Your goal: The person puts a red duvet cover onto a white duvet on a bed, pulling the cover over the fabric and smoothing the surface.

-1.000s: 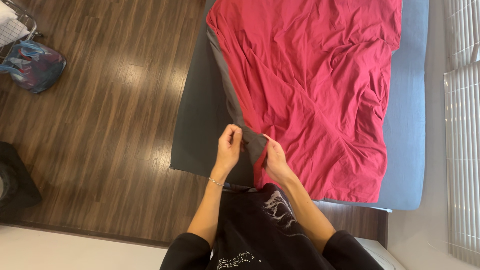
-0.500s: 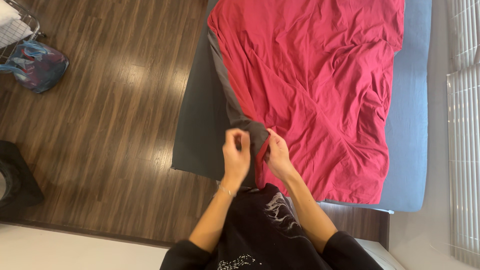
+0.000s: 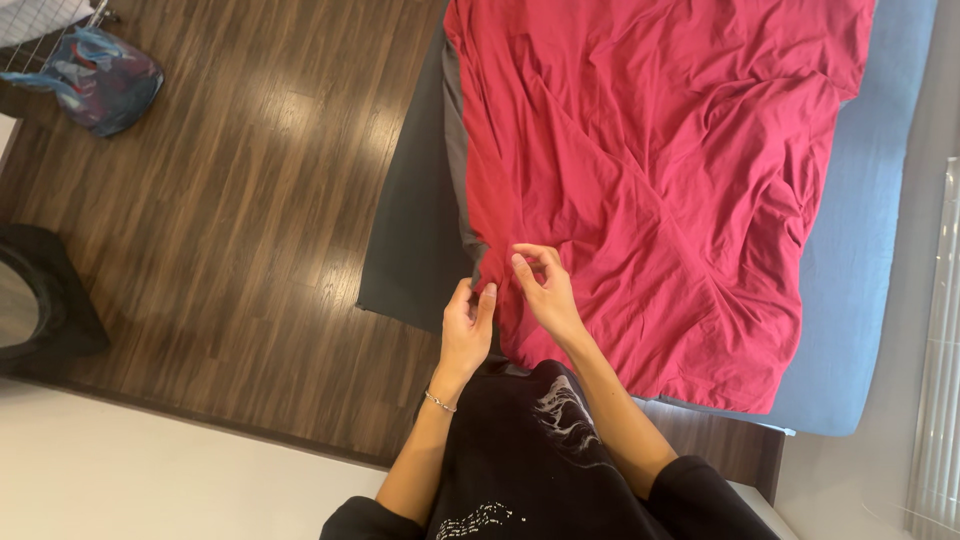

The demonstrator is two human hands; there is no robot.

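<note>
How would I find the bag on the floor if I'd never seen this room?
Start at the bed with the red sheet, then look across the dark wood floor to the far corner. The bag sits there beside a white wire rack. It is the only soft, blue, patterned thing.

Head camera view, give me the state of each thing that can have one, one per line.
Red wrinkled fabric cover: spread over the bed, creased, its near corner pinched.
Grey sheet: hanging over the bed's edge.
Left hand: pinching the cover's edge.
Right hand: pinching the cover's corner.
Blue fabric bag: slumped on the wooden floor.
</note>
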